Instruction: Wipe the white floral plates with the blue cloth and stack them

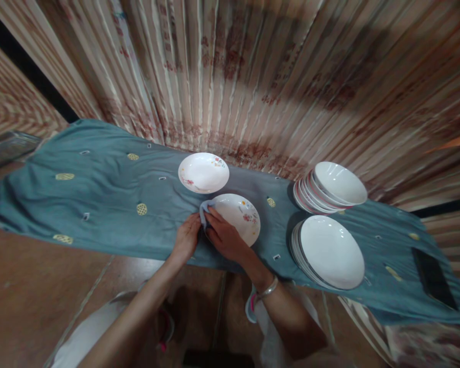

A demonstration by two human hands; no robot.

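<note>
Now wiping the near floral plate (242, 217); early in the batch, I'd judge.
My right hand (224, 237) presses a blue cloth (204, 208) on its left rim, fingers together. My left hand (186, 237) lies flat on the counter (99, 204). The far floral plate (203, 172) is set aside, and the back stack (331, 191) and front stack (329, 250) look untouched.

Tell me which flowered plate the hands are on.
The nearer plate: the right hand holds a cloth on its left rim, left hand beside it. The farther plate lies untouched.
</note>
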